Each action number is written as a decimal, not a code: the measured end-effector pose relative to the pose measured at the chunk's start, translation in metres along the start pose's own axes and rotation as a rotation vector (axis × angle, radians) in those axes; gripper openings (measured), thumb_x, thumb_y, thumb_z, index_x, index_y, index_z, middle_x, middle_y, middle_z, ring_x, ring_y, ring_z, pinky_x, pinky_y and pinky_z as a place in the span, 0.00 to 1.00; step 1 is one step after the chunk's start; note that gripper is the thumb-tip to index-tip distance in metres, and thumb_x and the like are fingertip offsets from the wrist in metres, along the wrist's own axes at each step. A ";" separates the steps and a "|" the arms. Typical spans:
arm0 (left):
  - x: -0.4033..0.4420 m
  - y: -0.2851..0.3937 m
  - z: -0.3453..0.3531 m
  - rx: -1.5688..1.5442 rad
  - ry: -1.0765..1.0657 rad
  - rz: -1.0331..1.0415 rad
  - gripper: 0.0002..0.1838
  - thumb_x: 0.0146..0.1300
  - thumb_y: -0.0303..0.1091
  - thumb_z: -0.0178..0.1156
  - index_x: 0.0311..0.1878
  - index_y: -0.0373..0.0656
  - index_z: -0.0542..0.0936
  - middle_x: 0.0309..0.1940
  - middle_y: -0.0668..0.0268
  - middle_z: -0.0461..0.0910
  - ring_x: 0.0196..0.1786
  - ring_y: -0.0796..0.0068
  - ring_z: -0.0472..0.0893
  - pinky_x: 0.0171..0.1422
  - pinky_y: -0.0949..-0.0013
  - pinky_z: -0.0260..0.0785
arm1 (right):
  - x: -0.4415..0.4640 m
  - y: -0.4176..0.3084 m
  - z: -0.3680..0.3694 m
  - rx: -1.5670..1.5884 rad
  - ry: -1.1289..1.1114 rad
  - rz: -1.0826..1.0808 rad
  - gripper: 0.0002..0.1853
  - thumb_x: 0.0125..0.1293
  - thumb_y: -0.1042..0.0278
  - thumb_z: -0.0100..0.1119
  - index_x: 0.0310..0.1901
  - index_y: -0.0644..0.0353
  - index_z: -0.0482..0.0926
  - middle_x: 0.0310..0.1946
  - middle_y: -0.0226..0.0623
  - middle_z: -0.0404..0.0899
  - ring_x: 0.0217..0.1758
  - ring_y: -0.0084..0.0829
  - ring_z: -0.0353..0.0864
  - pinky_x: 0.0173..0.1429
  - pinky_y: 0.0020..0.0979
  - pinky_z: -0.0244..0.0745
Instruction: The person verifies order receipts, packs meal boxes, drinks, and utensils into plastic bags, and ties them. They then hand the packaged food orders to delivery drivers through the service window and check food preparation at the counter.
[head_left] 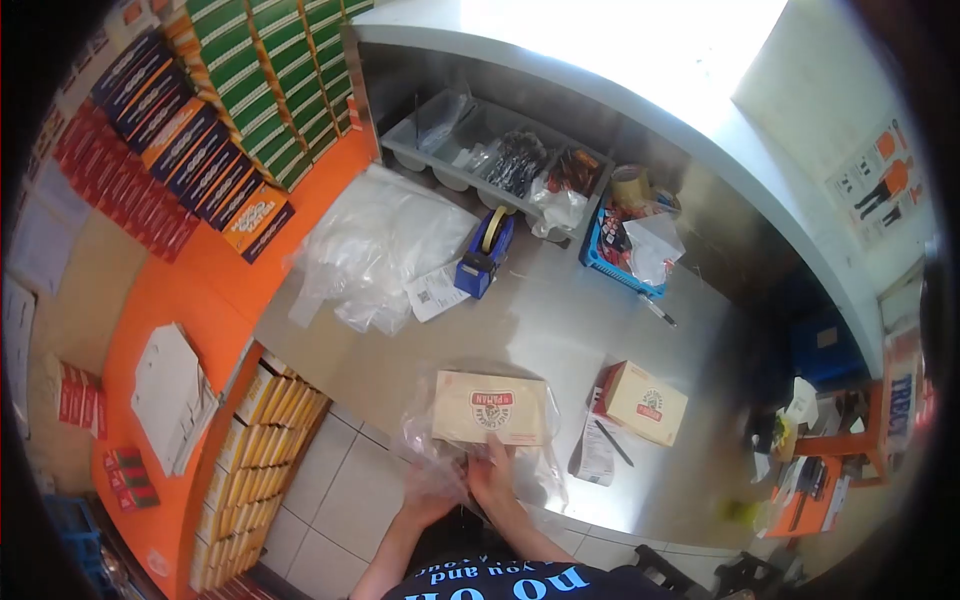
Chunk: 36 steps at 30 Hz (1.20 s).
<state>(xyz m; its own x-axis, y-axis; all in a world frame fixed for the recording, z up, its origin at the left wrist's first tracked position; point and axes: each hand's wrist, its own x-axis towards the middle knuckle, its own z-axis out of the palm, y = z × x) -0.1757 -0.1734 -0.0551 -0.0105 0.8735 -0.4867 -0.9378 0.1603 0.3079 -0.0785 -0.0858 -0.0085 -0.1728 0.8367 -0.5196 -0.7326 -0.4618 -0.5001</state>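
Note:
A tan cardboard food box (515, 424) with a red printed logo lies at the steel counter's near edge, inside a clear plastic bag (419, 430). The bag's loose film spreads around its sides. My left hand (432, 492) is closed on the gathered plastic at the near left, its fingertips partly covered by film. Beside it, my right hand (490, 474) grips the box's near edge through or within the bag, one finger on top; I cannot tell which. A second food box (648, 405) stands to the right, near a printed receipt (594, 455) and a black pen (614, 444).
A blue tape dispenser (484, 262) stands beside a pile of clear plastic bags (385, 240). Farther back are a grey divided cutlery tray (425, 145) and a blue basket (604, 262) with packets. Stacked cartons (240, 85) line the orange shelf (155, 300) at left.

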 end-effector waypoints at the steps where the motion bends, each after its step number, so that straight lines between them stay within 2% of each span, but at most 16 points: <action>1: -0.015 0.017 0.027 0.011 -0.005 -0.004 0.18 0.60 0.36 0.56 0.53 0.41 0.70 0.43 0.61 0.75 0.46 0.71 0.73 0.48 0.64 0.67 | -0.003 -0.010 -0.006 0.019 0.091 0.241 0.28 0.62 0.72 0.53 0.63 0.52 0.58 0.55 0.38 0.66 0.57 0.34 0.69 0.64 0.37 0.62; 4: -0.059 0.058 0.132 0.063 0.347 0.383 0.31 0.58 0.33 0.57 0.63 0.38 0.57 0.55 0.59 0.67 0.54 0.61 0.70 0.58 0.57 0.61 | -0.049 -0.095 0.048 -0.129 -0.042 0.546 0.28 0.61 0.72 0.54 0.64 0.54 0.59 0.55 0.36 0.67 0.57 0.34 0.69 0.63 0.37 0.62; 6: -0.049 0.045 0.166 1.337 0.466 1.062 0.42 0.53 0.27 0.59 0.67 0.41 0.45 0.60 0.58 0.58 0.56 0.54 0.67 0.62 0.57 0.59 | -0.049 -0.135 0.093 -0.994 -0.648 0.051 0.29 0.59 0.62 0.58 0.62 0.54 0.64 0.51 0.39 0.72 0.56 0.33 0.70 0.62 0.35 0.63; 7: -0.023 0.040 0.148 1.482 0.611 1.117 0.40 0.49 0.23 0.58 0.66 0.41 0.50 0.57 0.57 0.61 0.54 0.54 0.68 0.59 0.58 0.62 | -0.036 -0.158 0.113 -1.533 -0.992 -0.314 0.29 0.57 0.59 0.60 0.61 0.54 0.66 0.48 0.40 0.74 0.55 0.33 0.72 0.60 0.33 0.65; 9: 0.008 0.056 0.143 1.642 0.650 0.990 0.36 0.44 0.17 0.56 0.60 0.43 0.61 0.50 0.56 0.67 0.49 0.57 0.72 0.51 0.61 0.66 | 0.012 -0.194 0.121 -2.339 -1.365 -0.016 0.26 0.52 0.54 0.65 0.52 0.55 0.74 0.43 0.40 0.78 0.49 0.35 0.76 0.51 0.33 0.71; 10: 0.013 0.091 0.159 1.649 0.536 0.841 0.33 0.42 0.16 0.55 0.57 0.43 0.66 0.45 0.55 0.71 0.45 0.58 0.74 0.47 0.62 0.67 | 0.038 -0.204 0.104 -2.865 -1.373 -0.129 0.17 0.47 0.58 0.65 0.35 0.61 0.81 0.27 0.42 0.80 0.32 0.40 0.81 0.33 0.33 0.75; 12: -0.016 0.149 0.219 1.768 0.616 0.831 0.22 0.42 0.16 0.54 0.45 0.40 0.74 0.35 0.56 0.73 0.38 0.59 0.75 0.41 0.62 0.66 | 0.010 -0.260 0.183 -2.892 -1.001 0.080 0.14 0.50 0.56 0.65 0.32 0.57 0.79 0.30 0.35 0.79 0.40 0.36 0.78 0.39 0.38 0.74; 13: -0.022 0.169 0.221 1.955 0.569 1.033 0.17 0.44 0.16 0.54 0.40 0.40 0.76 0.33 0.56 0.72 0.36 0.59 0.74 0.39 0.64 0.66 | -0.006 -0.281 0.203 -2.690 -1.157 -0.079 0.13 0.51 0.57 0.64 0.33 0.57 0.79 0.28 0.34 0.78 0.39 0.36 0.78 0.42 0.38 0.74; 16: -0.038 0.195 0.252 2.102 0.625 0.705 0.06 0.54 0.23 0.53 0.36 0.38 0.75 0.26 0.58 0.75 0.31 0.64 0.77 0.35 0.64 0.68 | -0.034 -0.298 0.204 -2.016 -1.501 -0.375 0.07 0.51 0.70 0.60 0.33 0.57 0.81 0.23 0.37 0.78 0.38 0.37 0.78 0.52 0.40 0.71; 18: -0.041 0.184 0.269 1.623 0.556 0.506 0.04 0.60 0.25 0.48 0.37 0.37 0.72 0.23 0.58 0.75 0.32 0.73 0.79 0.34 0.68 0.69 | -0.005 -0.339 0.145 -1.746 -0.952 -0.643 0.37 0.45 0.52 0.69 0.59 0.45 0.66 0.56 0.42 0.67 0.64 0.46 0.60 0.69 0.48 0.50; 20: -0.029 0.179 0.265 1.569 0.496 0.324 0.05 0.65 0.28 0.45 0.40 0.39 0.69 0.23 0.61 0.75 0.33 0.79 0.79 0.37 0.74 0.68 | 0.031 -0.325 0.057 -2.632 -0.338 -0.449 0.54 0.35 0.46 0.73 0.66 0.41 0.53 0.64 0.51 0.53 0.69 0.54 0.45 0.69 0.53 0.45; 26: -0.035 0.194 0.270 0.597 -0.192 0.271 0.29 0.65 0.34 0.50 0.64 0.40 0.50 0.27 0.65 0.77 0.34 0.80 0.77 0.47 0.76 0.68 | 0.092 -0.308 -0.039 -2.547 -0.421 -0.395 0.56 0.33 0.50 0.71 0.67 0.42 0.51 0.58 0.53 0.56 0.62 0.53 0.55 0.60 0.52 0.54; 31: -0.060 0.175 0.269 1.229 -0.054 0.586 0.42 0.56 0.26 0.56 0.69 0.41 0.42 0.37 0.61 0.77 0.33 0.78 0.78 0.45 0.77 0.67 | 0.048 -0.348 0.085 -2.232 -0.347 -0.700 0.54 0.36 0.53 0.72 0.67 0.54 0.53 0.51 0.52 0.63 0.56 0.48 0.64 0.57 0.43 0.59; 33: -0.062 0.171 0.266 1.355 0.120 0.713 0.44 0.52 0.21 0.57 0.70 0.39 0.43 0.59 0.55 0.66 0.37 0.76 0.78 0.43 0.77 0.68 | 0.042 -0.355 0.157 -1.774 -0.791 -1.256 0.53 0.37 0.58 0.73 0.65 0.63 0.53 0.53 0.51 0.63 0.58 0.46 0.63 0.60 0.41 0.61; 34: -0.063 0.173 0.270 1.379 0.081 0.691 0.44 0.52 0.21 0.57 0.70 0.39 0.43 0.59 0.55 0.66 0.37 0.76 0.78 0.43 0.77 0.68 | 0.036 -0.345 0.195 -1.520 -0.924 -1.383 0.55 0.34 0.58 0.73 0.65 0.63 0.52 0.54 0.51 0.61 0.56 0.46 0.64 0.59 0.41 0.63; 36: -0.065 0.173 0.287 1.271 0.033 0.320 0.41 0.53 0.21 0.56 0.68 0.34 0.47 0.67 0.57 0.53 0.44 0.73 0.77 0.48 0.73 0.68 | 0.024 -0.301 0.250 -1.425 -1.066 -0.948 0.55 0.31 0.55 0.73 0.64 0.57 0.53 0.52 0.48 0.67 0.56 0.49 0.61 0.59 0.51 0.60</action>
<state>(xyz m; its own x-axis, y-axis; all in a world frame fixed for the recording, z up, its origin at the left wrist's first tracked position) -0.2381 -0.0700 0.2643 -0.1958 0.9447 -0.2631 0.0880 0.2841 0.9547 -0.0271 0.1472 0.3027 -0.7569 0.4670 0.4572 0.0429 0.7336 -0.6783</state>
